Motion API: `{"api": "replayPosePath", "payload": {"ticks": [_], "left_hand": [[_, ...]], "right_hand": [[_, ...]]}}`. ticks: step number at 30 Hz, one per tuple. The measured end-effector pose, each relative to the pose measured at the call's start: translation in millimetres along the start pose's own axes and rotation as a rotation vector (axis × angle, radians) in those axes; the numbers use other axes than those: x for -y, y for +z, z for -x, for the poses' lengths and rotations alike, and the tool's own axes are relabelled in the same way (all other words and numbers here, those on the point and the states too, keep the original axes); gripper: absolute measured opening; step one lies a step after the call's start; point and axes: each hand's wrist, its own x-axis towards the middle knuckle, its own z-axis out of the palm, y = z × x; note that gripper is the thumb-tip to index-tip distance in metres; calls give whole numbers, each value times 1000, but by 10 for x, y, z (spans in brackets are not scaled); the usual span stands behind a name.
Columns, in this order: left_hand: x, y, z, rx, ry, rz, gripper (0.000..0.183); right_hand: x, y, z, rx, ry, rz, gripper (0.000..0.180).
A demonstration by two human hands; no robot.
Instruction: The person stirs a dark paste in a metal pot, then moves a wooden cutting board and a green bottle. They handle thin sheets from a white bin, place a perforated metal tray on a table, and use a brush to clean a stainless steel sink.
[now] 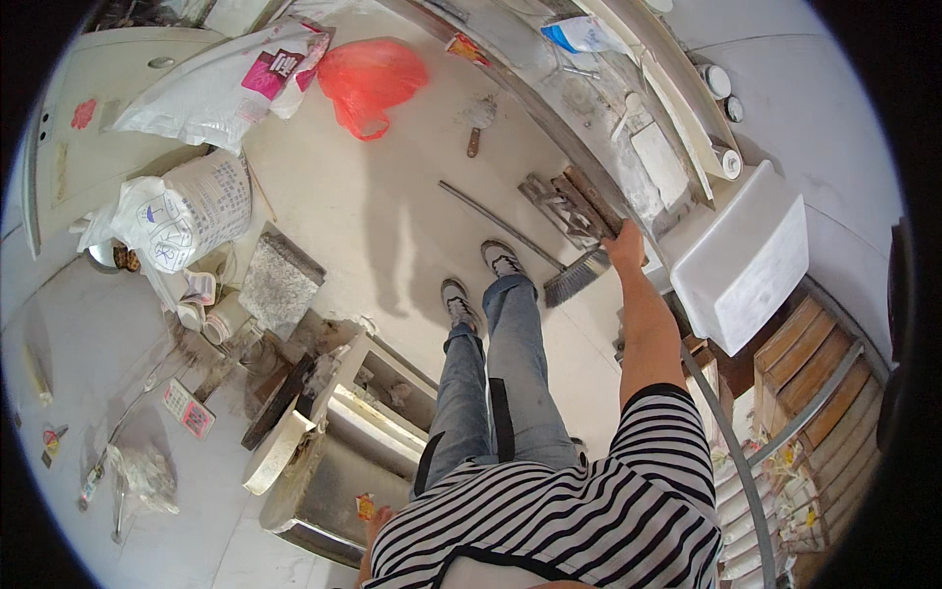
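My right hand (pixel 625 247) reaches forward and down, with its fingers around the near end of a dark wooden bar (pixel 592 200). Part of that grip is hidden behind the hand. Beside the bar lies a worn, grey-brown slatted piece (pixel 559 210) whose kind I cannot tell. Just below the fingers is the bristle head of a broom (pixel 578 278), its thin handle slanting to the upper left. Low at my left side, my left hand (pixel 378 521) pinches a small red and yellow packet (pixel 364 506); my shirt hides part of this hand.
A red plastic bag (pixel 375 77) and a wooden-handled scraper (pixel 480 125) lie ahead. To the left stand a white bucket (pixel 217 191), a dusty grey slab (pixel 280 283) and a metal cabinet (pixel 346 471). A white plastic tub (pixel 736 258) and wooden slatted trays (pixel 817 361) are at right.
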Motion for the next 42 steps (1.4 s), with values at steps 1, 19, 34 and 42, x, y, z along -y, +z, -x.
{"api": "replayPosePath", "payload": {"ticks": [1, 19, 34, 42], "left_hand": [[-35, 7, 1, 10, 14, -3, 29], [-954, 797, 147, 47, 157, 142, 39], [-373, 1168, 432, -5, 282, 558, 41], [476, 1448, 451, -128, 305, 933, 43]], "right_hand": [[-38, -10, -34, -71, 42, 21, 52], [-245, 299, 257, -88, -81, -106, 63], [68, 386, 1949, 785, 75, -491, 19], [1134, -505, 1558, 771, -205, -337, 18]]}}
